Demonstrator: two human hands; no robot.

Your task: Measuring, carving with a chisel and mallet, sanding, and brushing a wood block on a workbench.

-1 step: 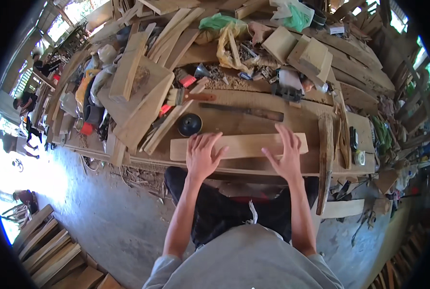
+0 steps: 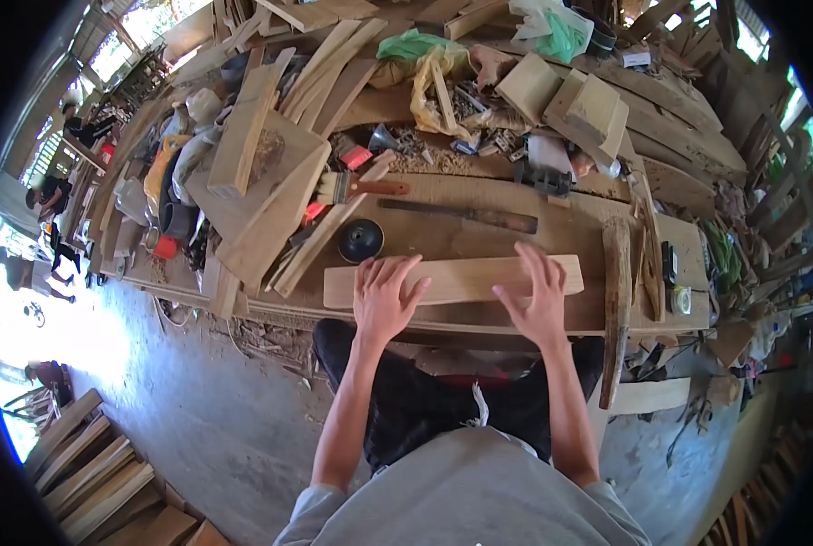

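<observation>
A pale, squared wooden block [image 2: 466,278] lies lengthwise along the near edge of the workbench [image 2: 434,244]. Over its left part rests my left hand [image 2: 385,298], fingers slightly bent across the wood and thumb spread. Toward the right end is my right hand [image 2: 538,298], fingers apart and reaching over the block; neither hand wraps round it. Just beyond lies a long dark flat tool [image 2: 425,209] with a wooden handle. A round black disc-shaped thing [image 2: 360,240] sits past my left fingers, with a wooden-handled paintbrush [image 2: 361,187] farther back.
Boards [image 2: 270,209] are stacked at the left of the bench. A rough upright stick [image 2: 617,309] leans over the front edge at right, near a tape roll [image 2: 680,299]. Wood blocks [image 2: 594,107], plastic bags and shavings crowd the back. Other people [image 2: 53,196] are far left.
My right hand has shifted very slightly left along the block. The view has moved a little; the block itself lies much the same.
</observation>
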